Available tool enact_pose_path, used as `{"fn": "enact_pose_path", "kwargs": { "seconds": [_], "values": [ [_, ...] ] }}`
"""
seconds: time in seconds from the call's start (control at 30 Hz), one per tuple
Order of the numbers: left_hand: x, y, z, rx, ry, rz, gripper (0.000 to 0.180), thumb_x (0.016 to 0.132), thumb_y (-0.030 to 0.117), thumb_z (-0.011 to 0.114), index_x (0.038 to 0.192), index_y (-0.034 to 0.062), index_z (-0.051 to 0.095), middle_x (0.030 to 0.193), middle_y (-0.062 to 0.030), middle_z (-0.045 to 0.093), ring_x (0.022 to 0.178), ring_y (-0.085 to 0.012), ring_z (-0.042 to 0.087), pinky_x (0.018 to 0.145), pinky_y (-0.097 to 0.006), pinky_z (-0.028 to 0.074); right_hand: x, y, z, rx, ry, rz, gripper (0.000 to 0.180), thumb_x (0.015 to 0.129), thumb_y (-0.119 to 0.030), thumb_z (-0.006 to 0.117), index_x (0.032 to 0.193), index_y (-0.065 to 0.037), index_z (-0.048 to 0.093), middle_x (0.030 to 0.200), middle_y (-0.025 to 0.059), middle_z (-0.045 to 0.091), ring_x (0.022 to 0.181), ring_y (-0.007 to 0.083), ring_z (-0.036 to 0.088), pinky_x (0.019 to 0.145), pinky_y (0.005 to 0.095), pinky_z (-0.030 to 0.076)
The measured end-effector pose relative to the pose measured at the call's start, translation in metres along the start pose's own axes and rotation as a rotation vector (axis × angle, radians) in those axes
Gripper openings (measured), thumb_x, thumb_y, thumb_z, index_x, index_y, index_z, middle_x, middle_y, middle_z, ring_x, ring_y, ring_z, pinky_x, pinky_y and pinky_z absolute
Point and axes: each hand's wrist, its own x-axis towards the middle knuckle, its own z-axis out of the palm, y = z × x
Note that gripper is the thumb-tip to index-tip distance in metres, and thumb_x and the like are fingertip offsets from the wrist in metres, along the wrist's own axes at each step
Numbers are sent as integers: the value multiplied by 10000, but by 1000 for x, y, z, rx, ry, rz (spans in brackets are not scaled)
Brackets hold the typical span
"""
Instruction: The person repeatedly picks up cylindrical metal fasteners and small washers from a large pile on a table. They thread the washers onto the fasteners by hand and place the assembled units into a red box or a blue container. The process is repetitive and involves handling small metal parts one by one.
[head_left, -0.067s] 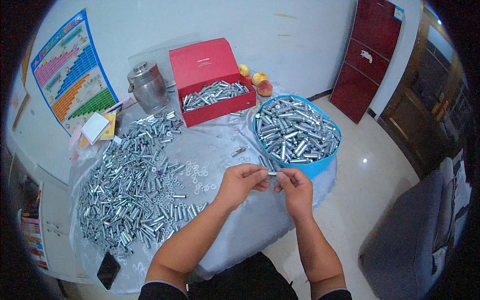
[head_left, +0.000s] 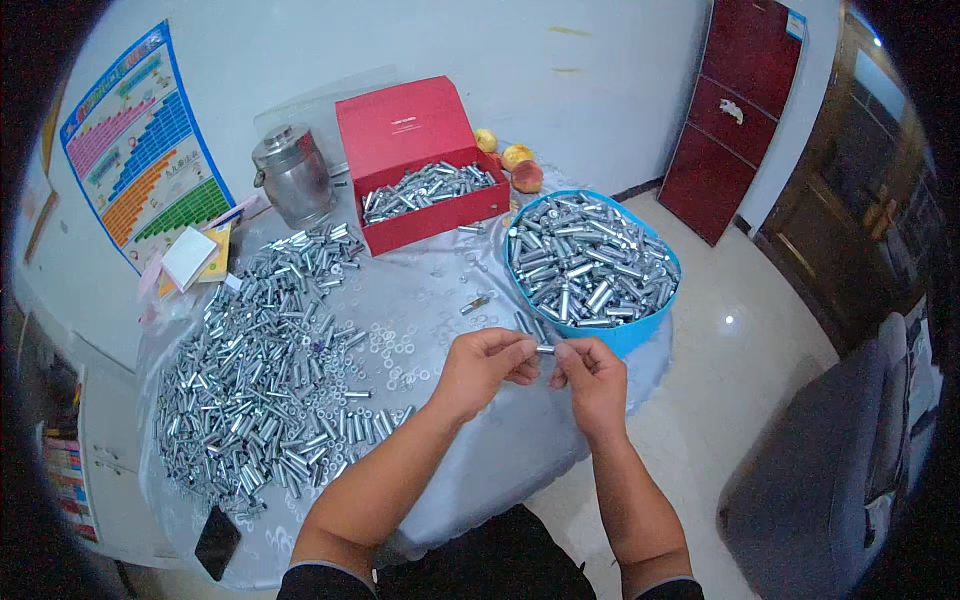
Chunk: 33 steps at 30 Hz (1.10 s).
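In front of me, over the near right part of the table, my left hand [head_left: 490,368] pinches a small silver expansion bolt [head_left: 545,349] lying level between thumb and fingers. At the bolt's right end, the thumb and forefinger of my right hand [head_left: 594,384] are closed; most of the bolt's length is hidden by my fingertips. Just beyond my hands stands a light-blue tub [head_left: 645,325] heaped with similar bolts. A couple of loose metal bolts [head_left: 522,322] lie by the tub's near left side, partly behind my fingers.
A large pile of metal sleeves and bolts [head_left: 250,390] covers the table's left side, with flat washers [head_left: 392,345] along its right edge. An open red box [head_left: 440,222] of metal parts, a steel canister [head_left: 293,178], fruit [head_left: 526,177] and a black phone [head_left: 217,542] also rest there.
My hands and the bolt hold almost the same place. The whole view has shifted very slightly.
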Motion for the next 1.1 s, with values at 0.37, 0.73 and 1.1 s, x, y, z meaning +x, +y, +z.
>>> {"fn": "enact_pose_path", "kwargs": {
  "seconds": [0.37,0.73,1.1],
  "values": [
    [35,-7,17,376,54,320,187,872,80,666,1031,-19,670,881,-73,686,768,-139,639,699,-265,511,28,-13,-6,-369,192,-377,194,864,-76,663,1046,-11,654,812,88,620,708,153,596,623,287,469],
    [64,-2,8,593,314,504,188,799,96,713,972,23,701,877,-113,679,740,-181,633,654,-298,507,62,-62,13,-705,196,-523,195,810,-102,678,989,-27,654,864,159,651,748,310,642,685,373,506],
    [112,27,-7,677,332,584,270,814,148,701,1056,29,695,973,-137,697,828,-199,654,744,-299,506,103,-69,28,-921,133,-507,202,841,-186,628,997,-63,657,931,164,677,856,344,651,753,433,503]
  ]
}}
